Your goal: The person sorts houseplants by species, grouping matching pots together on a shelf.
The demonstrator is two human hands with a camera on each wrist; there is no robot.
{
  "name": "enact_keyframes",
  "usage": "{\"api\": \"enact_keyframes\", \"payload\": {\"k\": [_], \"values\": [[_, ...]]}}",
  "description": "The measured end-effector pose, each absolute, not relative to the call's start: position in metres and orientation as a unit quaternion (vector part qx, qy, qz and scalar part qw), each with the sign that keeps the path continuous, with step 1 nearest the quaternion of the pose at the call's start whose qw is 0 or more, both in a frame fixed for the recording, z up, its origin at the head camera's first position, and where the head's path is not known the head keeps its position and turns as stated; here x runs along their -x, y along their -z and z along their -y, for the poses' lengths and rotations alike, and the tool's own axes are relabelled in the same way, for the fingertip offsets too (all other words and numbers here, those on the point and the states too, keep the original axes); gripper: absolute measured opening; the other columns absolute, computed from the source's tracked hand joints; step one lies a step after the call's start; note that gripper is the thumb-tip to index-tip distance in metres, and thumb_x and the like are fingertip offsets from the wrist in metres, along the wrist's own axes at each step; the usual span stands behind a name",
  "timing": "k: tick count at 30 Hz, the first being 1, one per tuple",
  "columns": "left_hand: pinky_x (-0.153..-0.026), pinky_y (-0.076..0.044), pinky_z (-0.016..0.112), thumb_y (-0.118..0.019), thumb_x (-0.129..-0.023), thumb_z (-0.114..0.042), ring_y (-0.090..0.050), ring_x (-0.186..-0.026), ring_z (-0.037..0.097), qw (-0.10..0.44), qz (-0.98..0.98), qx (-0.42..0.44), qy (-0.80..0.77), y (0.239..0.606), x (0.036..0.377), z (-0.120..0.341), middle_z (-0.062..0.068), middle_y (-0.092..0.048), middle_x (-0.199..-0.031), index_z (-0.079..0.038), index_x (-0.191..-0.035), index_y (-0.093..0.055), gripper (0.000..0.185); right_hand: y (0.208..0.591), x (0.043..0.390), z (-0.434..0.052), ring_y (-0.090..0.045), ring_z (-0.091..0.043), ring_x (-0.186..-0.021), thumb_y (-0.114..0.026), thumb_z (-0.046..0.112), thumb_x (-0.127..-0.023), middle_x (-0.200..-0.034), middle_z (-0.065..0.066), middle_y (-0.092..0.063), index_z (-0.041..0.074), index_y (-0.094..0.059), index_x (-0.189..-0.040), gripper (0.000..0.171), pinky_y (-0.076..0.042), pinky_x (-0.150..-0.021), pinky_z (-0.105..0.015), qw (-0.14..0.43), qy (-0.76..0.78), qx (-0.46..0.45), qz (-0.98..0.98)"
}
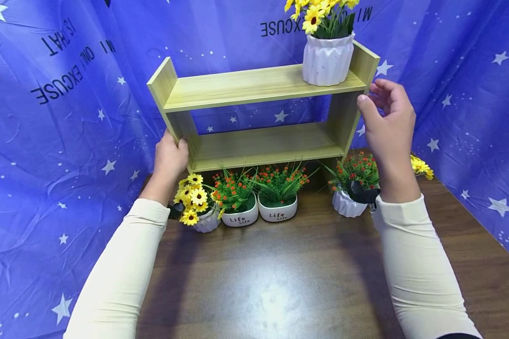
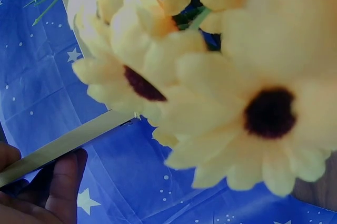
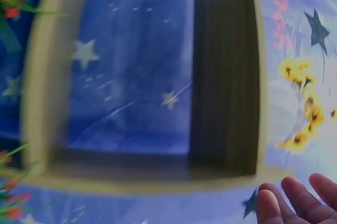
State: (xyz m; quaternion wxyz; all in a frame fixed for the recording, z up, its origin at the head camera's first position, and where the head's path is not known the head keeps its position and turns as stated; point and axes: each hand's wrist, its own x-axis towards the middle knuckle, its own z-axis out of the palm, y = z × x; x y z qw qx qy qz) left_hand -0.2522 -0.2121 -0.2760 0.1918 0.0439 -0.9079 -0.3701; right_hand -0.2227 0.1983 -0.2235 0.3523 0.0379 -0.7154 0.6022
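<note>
A two-tier light wooden shelf (image 1: 246,89) stands at the back of the table, slightly askew. My left hand (image 1: 171,153) grips the lower part of its left side panel; in the left wrist view thumb and fingers lie on either side of the board's edge (image 2: 63,142). Beside the upper right side panel is my right hand (image 1: 390,117), its fingers loosely bent and holding nothing. The right wrist view has those fingertips (image 3: 268,208) just off the shelf's corner. On the top board's right end sits a white ribbed pot (image 1: 327,61) of yellow flowers (image 1: 313,20).
Before the shelf are two white "Life" planters (image 1: 240,217) with orange-red flowers. A pot of yellow daisies (image 1: 198,197) stands by my left wrist. Another white ribbed pot (image 1: 348,205) with red flowers is near my right wrist, yellow blooms (image 1: 422,168) behind it. Blue starred cloth (image 1: 89,155) surrounds the table.
</note>
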Motion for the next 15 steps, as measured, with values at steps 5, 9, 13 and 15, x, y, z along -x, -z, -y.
{"api": "enact_keyframes", "payload": {"k": [5, 9, 13, 15], "values": [[-0.103, -0.043, 0.052, -0.043, -0.102, -0.015, -0.056, -0.120, 0.043, 0.191, 0.908, -0.046, 0.369, 0.275, 0.251, 0.212, 0.027, -0.059, -0.130, -0.002, -0.133, -0.048, 0.034, 0.263, 0.200, -0.220, -0.063, -0.013, -0.103, -0.066, 0.010, -0.091, -0.113, -0.001, -0.067, 0.008, -0.066, -0.120, 0.029, -0.048, -0.091, -0.023, 0.379, -0.590, 0.001, 0.713], [-0.102, -0.043, 0.053, -0.043, -0.102, -0.016, -0.057, -0.119, 0.044, 0.190, 0.911, -0.042, 0.364, 0.274, 0.251, 0.211, 0.028, -0.059, -0.129, -0.001, -0.133, -0.048, 0.035, 0.293, 0.186, -0.238, -0.064, -0.009, -0.098, -0.066, 0.011, -0.091, -0.111, -0.001, -0.069, 0.008, -0.067, -0.118, 0.028, -0.048, -0.084, -0.019, 0.387, -0.568, 0.040, 0.725], [-0.102, -0.043, 0.053, -0.043, -0.101, -0.016, -0.056, -0.119, 0.044, 0.192, 0.911, -0.042, 0.362, 0.274, 0.251, 0.212, 0.028, -0.059, -0.128, -0.001, -0.132, -0.048, 0.034, 0.321, 0.175, -0.252, -0.063, -0.005, -0.096, -0.067, 0.013, -0.091, -0.111, 0.000, -0.069, 0.007, -0.066, -0.120, 0.030, -0.046, -0.078, -0.017, 0.382, -0.546, 0.066, 0.743], [-0.103, -0.042, 0.052, -0.043, -0.101, -0.016, -0.056, -0.120, 0.043, 0.191, 0.912, -0.042, 0.361, 0.274, 0.251, 0.212, 0.028, -0.059, -0.128, 0.000, -0.131, -0.048, 0.034, 0.334, 0.169, -0.258, -0.062, -0.003, -0.097, -0.067, 0.013, -0.091, -0.111, 0.001, -0.069, 0.006, -0.066, -0.122, 0.031, -0.046, -0.077, -0.016, 0.378, -0.535, 0.073, 0.752]]}}
